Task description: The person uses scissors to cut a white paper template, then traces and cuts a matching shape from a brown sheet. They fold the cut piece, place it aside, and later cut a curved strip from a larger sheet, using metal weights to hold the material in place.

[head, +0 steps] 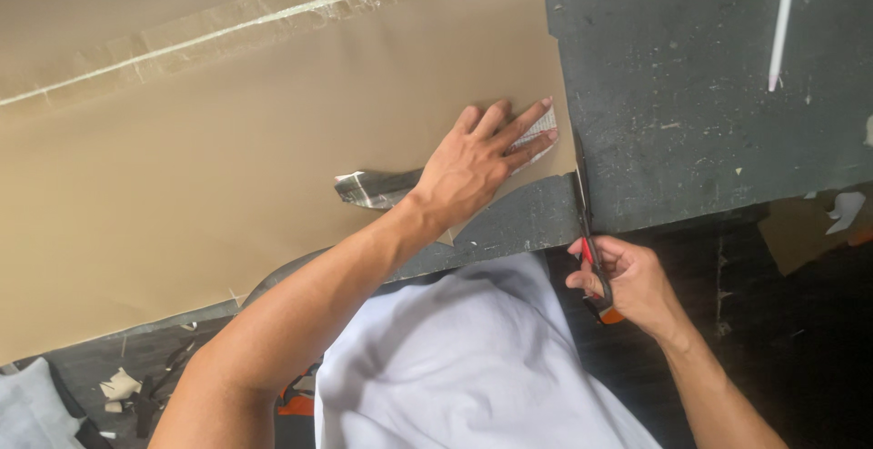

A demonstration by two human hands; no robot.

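My left hand (480,160) lies flat, fingers spread, on a grey-and-white patterned strip (375,187) that rests on a large sheet of tan paper (227,140). My right hand (627,278) grips scissors (589,231) with red-and-black handles. Their blades point away from me, right at the tan sheet's right edge, close to my left fingertips. The sheet covers most of a dark grey worktable (691,94).
A taped seam (245,22) runs diagonally across the tan paper. A thin white stick (782,22) lies on the table at the far right. Paper scraps (118,384) lie on the floor at lower left, and a tan cutout (800,231) sits below the table edge at right.
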